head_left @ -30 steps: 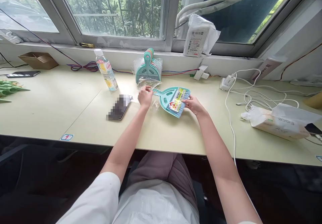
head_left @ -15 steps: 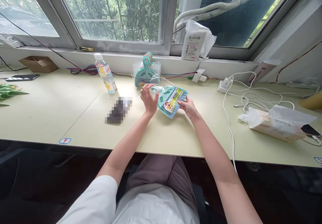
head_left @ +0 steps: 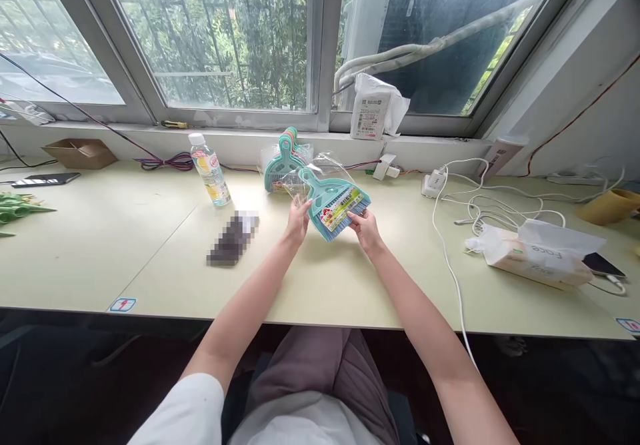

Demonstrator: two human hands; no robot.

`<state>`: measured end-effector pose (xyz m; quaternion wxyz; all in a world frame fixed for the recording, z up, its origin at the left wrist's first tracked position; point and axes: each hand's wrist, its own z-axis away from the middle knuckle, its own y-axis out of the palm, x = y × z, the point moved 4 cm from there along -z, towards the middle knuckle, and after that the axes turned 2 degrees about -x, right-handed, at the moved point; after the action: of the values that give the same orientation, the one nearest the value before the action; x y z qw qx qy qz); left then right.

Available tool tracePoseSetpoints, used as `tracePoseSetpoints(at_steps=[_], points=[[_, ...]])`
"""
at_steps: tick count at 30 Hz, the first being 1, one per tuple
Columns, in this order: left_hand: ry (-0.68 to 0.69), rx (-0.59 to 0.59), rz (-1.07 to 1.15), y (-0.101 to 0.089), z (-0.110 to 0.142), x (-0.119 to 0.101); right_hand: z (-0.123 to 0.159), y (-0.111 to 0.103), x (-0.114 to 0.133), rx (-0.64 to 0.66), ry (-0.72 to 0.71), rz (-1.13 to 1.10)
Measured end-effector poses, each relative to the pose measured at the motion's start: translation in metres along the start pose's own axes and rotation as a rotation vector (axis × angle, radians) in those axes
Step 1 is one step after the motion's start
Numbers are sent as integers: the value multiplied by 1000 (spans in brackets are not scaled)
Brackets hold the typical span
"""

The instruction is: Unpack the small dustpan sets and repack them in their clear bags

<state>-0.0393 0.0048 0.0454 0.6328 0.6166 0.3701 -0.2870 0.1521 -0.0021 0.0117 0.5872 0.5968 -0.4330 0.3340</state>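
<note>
From the head camera: left hand point(head_left: 299, 222) pinching a crumpled clear plastic wrap point(head_left: 299, 193), its fingertips partly hidden behind the film; right hand point(head_left: 366, 228) closed on the bristle end of a teal hand brush point(head_left: 325, 198), over the worktop point(head_left: 325, 292). Nearby, a pixelated object point(head_left: 233, 248), impossible to make out.

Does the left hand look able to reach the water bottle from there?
Probably yes: nothing stands between the left hand and the water bottle, though it seems to be pinching clear plastic wrap it would have to release.
</note>
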Motion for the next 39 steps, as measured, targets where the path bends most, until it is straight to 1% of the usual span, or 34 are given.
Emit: tracePoseSetpoints(at_steps=[3, 5, 10, 13, 16, 19, 21, 24, 27, 29, 32, 34, 39], points=[[-76, 123, 39, 7, 7, 6, 1, 1, -4, -59, -16, -35], [-107, 170, 47, 9, 11, 9, 1, 0, -5, -101, -19, -57], [-128, 190, 80, 14, 15, 21, 1, -3, -4, -165, -14, -83], [-131, 226, 88, 16, 15, 28, 1, -3, -3, -175, -31, -82], [-176, 273, 78, 13, 12, 34, 2, -3, -3, -168, -48, -61], [-222, 258, 46, 6, 7, 37, 2, -3, -1, -164, -48, -70], [-214, 254, 38, 5, 5, 37, 2, -3, 0, -169, -43, -80], [-212, 265, 14, 7, 6, 39, 1, -4, 2, -190, -47, -87], [-249, 249, -57, 11, 10, 44, -1, -5, 3, -207, -60, -93], [-241, 282, -90, 14, 14, 45, -2, -6, 3, -208, -73, -96], [-171, 353, -123, 19, 20, 41, -2, -5, 4, -200, -97, -97], [-136, 328, -163, 19, 22, 37, -1, -3, 4, -194, -108, -90], [-51, 190, -241, 14, 21, 34, 2, 3, 0, -193, -93, -89]])
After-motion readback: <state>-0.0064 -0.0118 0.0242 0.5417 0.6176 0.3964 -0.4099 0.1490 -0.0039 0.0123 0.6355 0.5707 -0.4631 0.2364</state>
